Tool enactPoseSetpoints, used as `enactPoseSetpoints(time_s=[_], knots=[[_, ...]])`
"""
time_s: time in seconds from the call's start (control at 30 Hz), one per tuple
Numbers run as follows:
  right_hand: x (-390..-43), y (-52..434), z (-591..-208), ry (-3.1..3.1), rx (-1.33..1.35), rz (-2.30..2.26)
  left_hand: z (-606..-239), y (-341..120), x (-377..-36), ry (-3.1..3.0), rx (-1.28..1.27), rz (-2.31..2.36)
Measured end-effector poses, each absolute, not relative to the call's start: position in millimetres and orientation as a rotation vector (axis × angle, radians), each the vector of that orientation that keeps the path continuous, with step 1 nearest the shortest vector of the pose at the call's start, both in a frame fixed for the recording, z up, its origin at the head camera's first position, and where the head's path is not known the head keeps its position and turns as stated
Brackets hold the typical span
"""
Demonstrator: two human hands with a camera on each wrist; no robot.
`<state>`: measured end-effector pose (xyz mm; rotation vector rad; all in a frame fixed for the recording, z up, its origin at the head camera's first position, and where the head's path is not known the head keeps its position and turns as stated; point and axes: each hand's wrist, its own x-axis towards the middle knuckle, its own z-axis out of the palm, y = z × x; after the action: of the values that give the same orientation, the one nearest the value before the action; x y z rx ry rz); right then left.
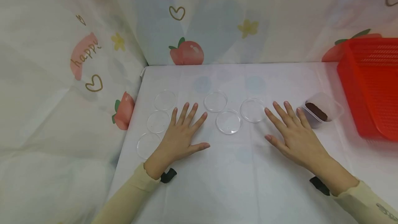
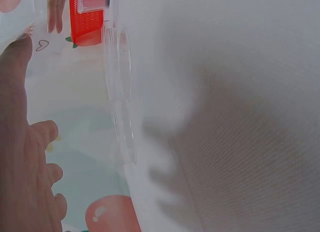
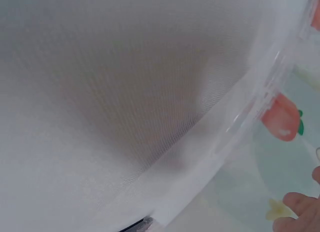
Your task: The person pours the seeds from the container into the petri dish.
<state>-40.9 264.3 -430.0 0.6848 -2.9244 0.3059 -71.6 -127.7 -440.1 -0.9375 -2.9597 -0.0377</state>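
Observation:
My left hand [image 1: 181, 136] is held over the white table with its fingers spread, holding nothing. Three clear round dishes stand in a column beside it: a far one [image 1: 165, 100], a middle one [image 1: 158, 121] and a near one [image 1: 148, 146], which the hand partly overlaps. Between the hands lie two more dishes, one farther back [image 1: 215, 101] and one in front [image 1: 228, 122]. Another dish [image 1: 251, 110] sits close to the fingertips of my right hand [image 1: 293, 137]. That hand is also spread and bare of any object; its shadow falls on the cloth in the right wrist view.
Just beyond the right fingers, a small clear plastic tub [image 1: 312, 120] holds something dark brown, with a translucent lid [image 1: 328, 104] behind it. A red slotted basket [image 1: 357, 106] stands at the far right. Printed cloth curtains [image 1: 248, 2] hang behind and left of the table.

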Motion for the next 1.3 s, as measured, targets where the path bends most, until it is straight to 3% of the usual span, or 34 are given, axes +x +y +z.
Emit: enactPoseSetpoints(time_s=[0.3,0.53,0.83,1.3], knots=[[-35.2,274.5,-422.9,-2.915,0.646,0.305,-436.9,-132.2,-69.9,-2.989,-0.908,-0.037],[-46.5,299.0,-416.7,-2.979,0.46,0.342,-441.9,-131.4,-69.8,-3.042,-0.901,-0.05],[-67.4,360.3,-415.5,-3.085,-0.043,0.495,-455.6,-94.0,-93.8,-3.13,-0.871,-0.362],[-75.6,370.3,-424.4,-3.086,-0.311,0.867,-464.8,-47.8,-117.3,-3.16,-0.817,-0.521]])
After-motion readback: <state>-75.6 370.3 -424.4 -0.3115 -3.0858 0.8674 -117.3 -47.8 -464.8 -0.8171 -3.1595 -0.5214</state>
